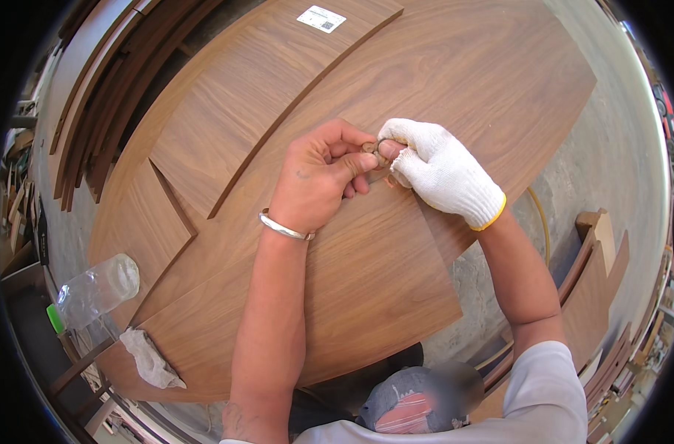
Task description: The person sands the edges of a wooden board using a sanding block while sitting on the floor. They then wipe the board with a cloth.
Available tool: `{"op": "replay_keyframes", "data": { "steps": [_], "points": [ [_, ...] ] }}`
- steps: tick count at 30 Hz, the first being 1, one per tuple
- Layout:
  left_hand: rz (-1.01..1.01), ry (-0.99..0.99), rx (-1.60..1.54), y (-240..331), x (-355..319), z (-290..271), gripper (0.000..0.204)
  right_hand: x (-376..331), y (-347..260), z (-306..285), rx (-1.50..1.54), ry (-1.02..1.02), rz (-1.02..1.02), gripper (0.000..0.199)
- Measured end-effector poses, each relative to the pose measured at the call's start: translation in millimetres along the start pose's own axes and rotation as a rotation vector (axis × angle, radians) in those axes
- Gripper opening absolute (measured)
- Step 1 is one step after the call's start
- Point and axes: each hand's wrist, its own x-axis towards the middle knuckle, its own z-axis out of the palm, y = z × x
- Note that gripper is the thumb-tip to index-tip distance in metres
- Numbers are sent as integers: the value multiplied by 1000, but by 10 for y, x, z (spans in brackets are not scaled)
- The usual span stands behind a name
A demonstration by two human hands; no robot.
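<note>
My bare left hand (318, 170), with a silver bracelet (285, 227) on its wrist, is closed, thumb and fingers pinched together. My right hand (440, 166) wears a white knit glove with a yellow cuff, and a bare thumb shows at its torn opening. It is closed too, and its fingertips meet those of the left. Between them is a small brownish, partly ring-shaped thing (377, 150), mostly hidden by the fingers. Both hands are above wood-grain panels (337, 266) that lie overlapping.
A clear plastic bottle with a green cap (100, 291) lies at the left, near a crumpled pale rag (150, 360). Another panel (277, 81) carries a white label (321, 19). Stacked boards (100, 89) stand far left, more boards (592, 288) at right. A yellow hose (542, 222) crosses the floor.
</note>
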Motion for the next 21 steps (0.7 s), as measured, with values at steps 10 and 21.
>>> {"op": "replay_keyframes", "data": {
  "steps": [10, 21],
  "points": [
    [-15, 17, 31, 39, 0, 25, 14, 44, 13, -47, 139, -109, 51, 24],
    [-15, -49, 23, 53, 16, -9, 17, 86, 14, -154, 425, -270, 235, 19]
  ]
}}
